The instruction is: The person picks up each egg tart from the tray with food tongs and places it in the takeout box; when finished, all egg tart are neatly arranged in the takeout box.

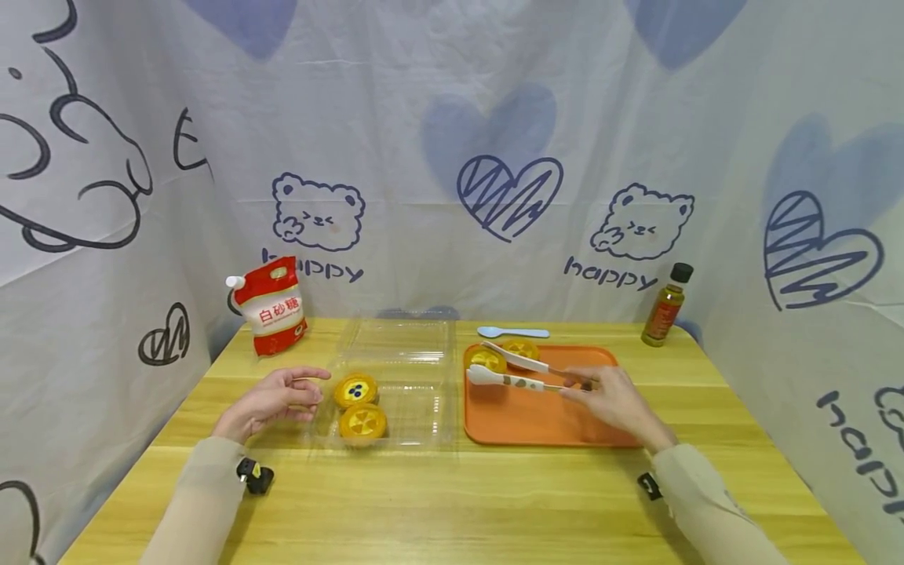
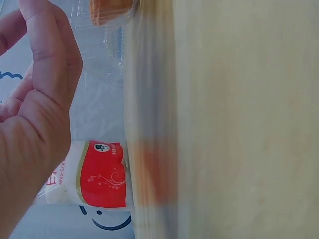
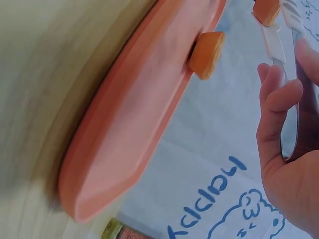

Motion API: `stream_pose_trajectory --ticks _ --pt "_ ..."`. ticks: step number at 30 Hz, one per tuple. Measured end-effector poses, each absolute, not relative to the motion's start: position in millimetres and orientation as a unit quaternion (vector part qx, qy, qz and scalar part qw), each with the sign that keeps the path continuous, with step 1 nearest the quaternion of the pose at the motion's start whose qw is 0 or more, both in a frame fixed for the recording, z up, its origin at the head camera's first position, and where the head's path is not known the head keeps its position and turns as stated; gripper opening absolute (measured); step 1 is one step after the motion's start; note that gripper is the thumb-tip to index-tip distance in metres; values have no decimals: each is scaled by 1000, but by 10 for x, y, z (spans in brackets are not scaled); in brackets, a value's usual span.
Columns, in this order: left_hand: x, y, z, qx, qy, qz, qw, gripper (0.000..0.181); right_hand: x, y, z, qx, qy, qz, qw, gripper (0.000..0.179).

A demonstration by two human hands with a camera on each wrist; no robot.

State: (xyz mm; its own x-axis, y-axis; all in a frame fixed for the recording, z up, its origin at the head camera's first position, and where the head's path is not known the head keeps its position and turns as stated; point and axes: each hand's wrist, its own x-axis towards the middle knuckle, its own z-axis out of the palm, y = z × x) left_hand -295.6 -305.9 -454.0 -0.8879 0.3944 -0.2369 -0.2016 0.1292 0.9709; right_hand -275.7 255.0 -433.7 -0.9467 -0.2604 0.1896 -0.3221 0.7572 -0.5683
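Observation:
My right hand (image 1: pixel 610 399) holds a pair of tongs (image 1: pixel 519 382) with white tips over an orange tray (image 1: pixel 544 424). Between the tips is a round yellow egg tart (image 1: pixel 486 359); in the right wrist view this tart (image 3: pixel 266 12) appears raised off the tray. Another tart (image 1: pixel 521 351) rests at the tray's back. My left hand (image 1: pixel 278 399), fingers loosely bent and holding nothing, is beside the left edge of a clear plastic box (image 1: pixel 417 412) whose lid stands open behind. Inside the box are a tart with dark blue dots (image 1: pixel 355 390) and a plain-patterned tart (image 1: pixel 363 422).
A red and white sugar bag (image 1: pixel 277 306) stands at the back left. A light blue spoon (image 1: pixel 513 333) lies behind the tray. At the back right is a small bottle (image 1: pixel 665 308) with a black cap. Printed curtains surround the wooden table (image 1: pixel 466 510).

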Motion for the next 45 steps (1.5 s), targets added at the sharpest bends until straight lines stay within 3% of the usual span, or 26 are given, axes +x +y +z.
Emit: stream_pose_trajectory --ticks 15,26,45 --pt "-2904 -3098 -4575 50 709 665 227 53 -2754 2208 -4291 184 -923 331 62 39" --pt "-2927 -3054 -4542 57 703 672 228 57 -2761 1932 -4215 182 -929 321 33 45" --pt "-2954 -3048 -4538 51 700 673 232 54 -2818 1568 -4265 214 -921 323 18 30"
